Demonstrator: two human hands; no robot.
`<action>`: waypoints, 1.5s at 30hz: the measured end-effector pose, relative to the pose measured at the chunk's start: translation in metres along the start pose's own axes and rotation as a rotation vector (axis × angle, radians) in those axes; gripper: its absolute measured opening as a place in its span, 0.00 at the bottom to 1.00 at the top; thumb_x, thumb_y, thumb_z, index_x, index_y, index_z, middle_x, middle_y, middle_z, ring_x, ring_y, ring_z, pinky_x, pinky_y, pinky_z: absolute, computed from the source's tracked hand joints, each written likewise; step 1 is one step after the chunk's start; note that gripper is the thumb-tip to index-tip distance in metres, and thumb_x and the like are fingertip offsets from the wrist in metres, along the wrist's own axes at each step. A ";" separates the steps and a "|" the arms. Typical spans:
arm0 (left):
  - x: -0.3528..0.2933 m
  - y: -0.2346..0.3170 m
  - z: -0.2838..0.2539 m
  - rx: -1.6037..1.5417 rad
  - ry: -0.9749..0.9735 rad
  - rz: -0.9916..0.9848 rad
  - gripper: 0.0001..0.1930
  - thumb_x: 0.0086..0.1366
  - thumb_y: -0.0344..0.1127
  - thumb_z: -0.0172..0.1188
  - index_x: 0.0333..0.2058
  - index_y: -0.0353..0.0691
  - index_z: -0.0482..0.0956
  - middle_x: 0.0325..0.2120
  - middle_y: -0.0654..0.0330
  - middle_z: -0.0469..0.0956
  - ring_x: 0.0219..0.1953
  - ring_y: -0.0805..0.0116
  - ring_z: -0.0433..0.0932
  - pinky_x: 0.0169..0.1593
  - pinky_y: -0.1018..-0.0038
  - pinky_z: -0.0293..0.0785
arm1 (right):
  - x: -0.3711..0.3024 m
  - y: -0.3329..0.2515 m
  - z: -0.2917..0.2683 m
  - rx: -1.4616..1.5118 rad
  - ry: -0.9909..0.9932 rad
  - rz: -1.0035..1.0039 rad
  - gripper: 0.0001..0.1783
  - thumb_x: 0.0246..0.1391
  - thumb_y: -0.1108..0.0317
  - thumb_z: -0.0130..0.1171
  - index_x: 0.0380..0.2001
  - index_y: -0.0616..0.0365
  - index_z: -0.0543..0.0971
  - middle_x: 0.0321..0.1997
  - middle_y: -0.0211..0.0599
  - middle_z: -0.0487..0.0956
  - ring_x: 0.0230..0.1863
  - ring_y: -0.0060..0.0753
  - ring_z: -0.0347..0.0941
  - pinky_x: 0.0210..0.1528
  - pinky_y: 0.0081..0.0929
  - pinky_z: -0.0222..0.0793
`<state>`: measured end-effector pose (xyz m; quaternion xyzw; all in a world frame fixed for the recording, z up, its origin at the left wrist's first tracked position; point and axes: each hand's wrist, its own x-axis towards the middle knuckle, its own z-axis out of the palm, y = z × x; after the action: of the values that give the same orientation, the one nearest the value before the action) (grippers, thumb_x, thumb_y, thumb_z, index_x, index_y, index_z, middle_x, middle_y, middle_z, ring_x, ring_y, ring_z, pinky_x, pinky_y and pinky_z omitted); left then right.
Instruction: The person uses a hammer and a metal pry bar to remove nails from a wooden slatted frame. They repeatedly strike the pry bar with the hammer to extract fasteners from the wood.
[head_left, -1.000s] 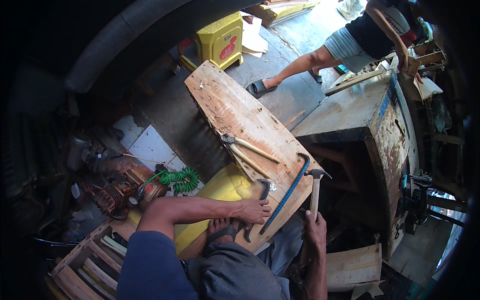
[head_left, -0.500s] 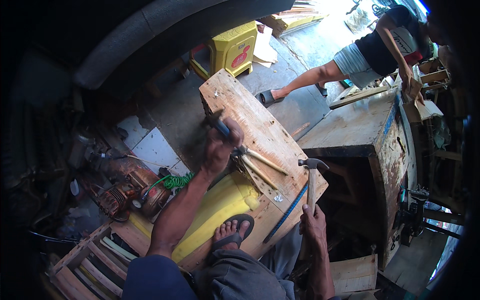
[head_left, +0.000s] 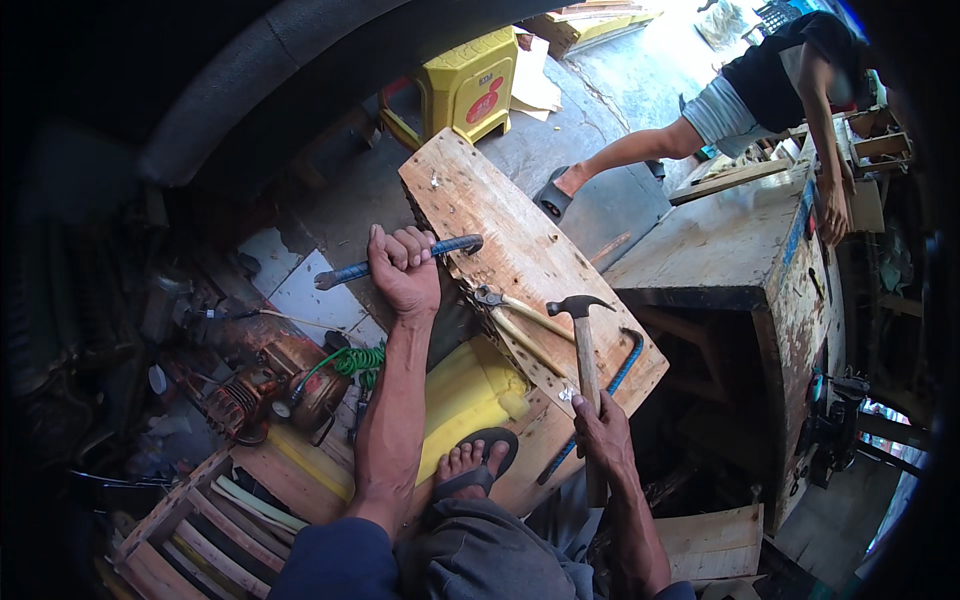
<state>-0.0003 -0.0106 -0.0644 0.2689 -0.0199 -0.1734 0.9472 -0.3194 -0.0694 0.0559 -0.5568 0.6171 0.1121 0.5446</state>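
Observation:
My left hand (head_left: 405,272) is closed in a fist round a blue pry bar (head_left: 348,273). The bar lies nearly level, its hooked end over the edge of a nail-studded wooden board (head_left: 500,215). In my right hand (head_left: 606,436) is a claw hammer (head_left: 586,350), gripped by its wooden handle, head up over the board's near part. Between the two hands, pincers (head_left: 528,318) with cream handles rest on the board. A second blue bar (head_left: 627,362) with a bent end lies beside the hammer, partly hidden by it and my right hand.
Yellow foam (head_left: 455,390) lies by my sandalled foot (head_left: 472,465). A rusty compressor (head_left: 270,375) with a green coiled hose stands left. On the right is a worn wooden cabinet (head_left: 690,250), with a person (head_left: 770,90) bending behind it. A yellow stool (head_left: 470,85) stands beyond the board.
My left hand has turned and drawn back left, bringing the bar from tilted to nearly level. The hammer has shifted left and lower. The person behind has lowered an arm.

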 end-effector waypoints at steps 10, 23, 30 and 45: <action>-0.026 -0.026 0.012 0.373 -0.302 0.069 0.26 0.80 0.36 0.40 0.18 0.45 0.50 0.16 0.68 0.50 0.22 0.73 0.51 0.32 0.71 0.57 | 0.009 -0.058 0.008 0.242 0.040 -0.271 0.24 0.70 0.45 0.53 0.35 0.57 0.72 0.22 0.28 0.70 0.20 0.19 0.68 0.21 0.22 0.67; -0.019 -0.017 0.016 0.483 -0.309 -0.052 0.28 0.81 0.42 0.39 0.17 0.46 0.53 0.14 0.68 0.53 0.19 0.75 0.53 0.28 0.72 0.54 | 0.039 -0.053 0.119 0.652 0.150 -0.287 0.23 0.73 0.47 0.48 0.37 0.58 0.67 0.19 0.32 0.70 0.17 0.24 0.68 0.18 0.28 0.64; -0.013 -0.012 0.019 0.576 -0.406 -0.115 0.27 0.81 0.44 0.39 0.18 0.46 0.54 0.14 0.68 0.50 0.20 0.73 0.51 0.31 0.70 0.56 | 0.047 -0.026 0.139 0.522 0.044 -0.107 0.22 0.70 0.44 0.50 0.38 0.54 0.68 0.22 0.28 0.69 0.16 0.20 0.66 0.17 0.24 0.65; -0.002 -0.009 0.027 0.672 -0.476 -0.185 0.28 0.82 0.48 0.37 0.18 0.48 0.52 0.14 0.66 0.53 0.21 0.71 0.55 0.33 0.71 0.59 | 0.047 -0.036 0.150 1.342 0.318 -0.419 0.20 0.73 0.48 0.46 0.43 0.56 0.63 0.19 0.29 0.68 0.17 0.20 0.69 0.17 0.22 0.66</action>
<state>-0.0082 -0.0306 -0.0455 0.5159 -0.2694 -0.2991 0.7562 -0.1979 0.0025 -0.0219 -0.2183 0.5050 -0.4804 0.6830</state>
